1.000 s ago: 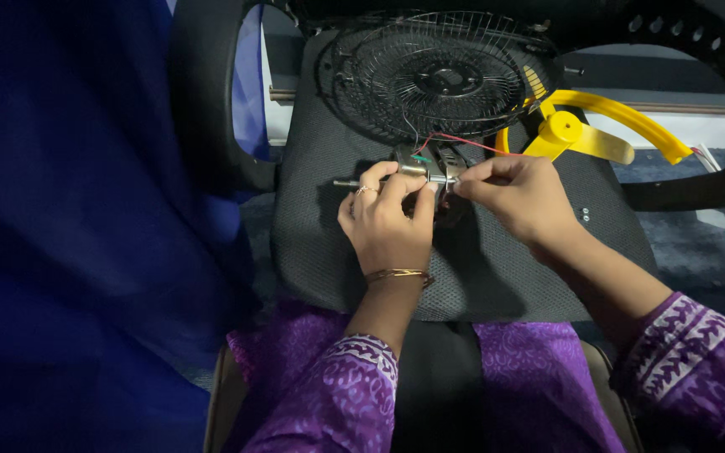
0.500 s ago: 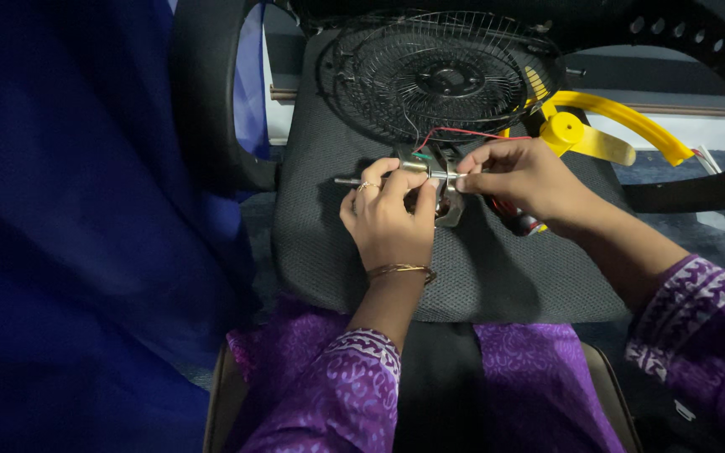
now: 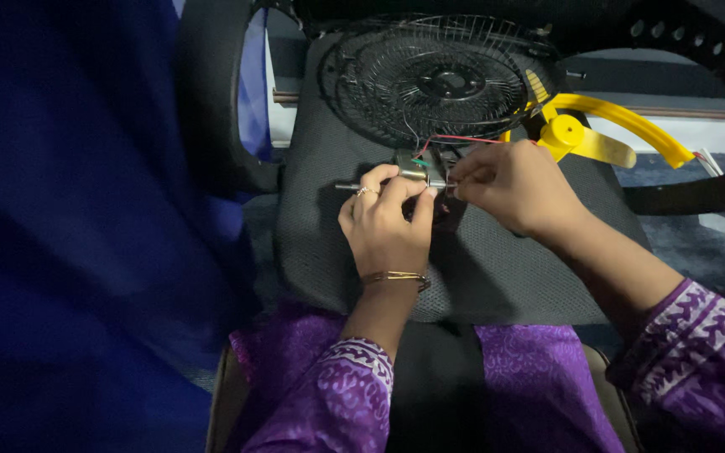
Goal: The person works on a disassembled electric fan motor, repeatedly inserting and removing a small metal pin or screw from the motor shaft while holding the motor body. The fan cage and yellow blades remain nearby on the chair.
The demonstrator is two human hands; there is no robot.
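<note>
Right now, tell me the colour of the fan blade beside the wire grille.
Yellow fan blade, right of the wire grille; head view.

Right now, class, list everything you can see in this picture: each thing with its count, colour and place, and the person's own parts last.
motor: one, silver with a shaft poking left, held over the seat middle
wires: a few, red and dark, from the motor towards the grille
grille: one, black wire, top of the seat
fan blade: one, yellow, right of the grille
seat: one, dark grey mesh, under everything
cloth: one, blue, left side
bangle: one, gold, left wrist
sleeves: two, purple patterned, bottom
left hand: grips the motor
right hand: pinches at the motor's right end
</note>
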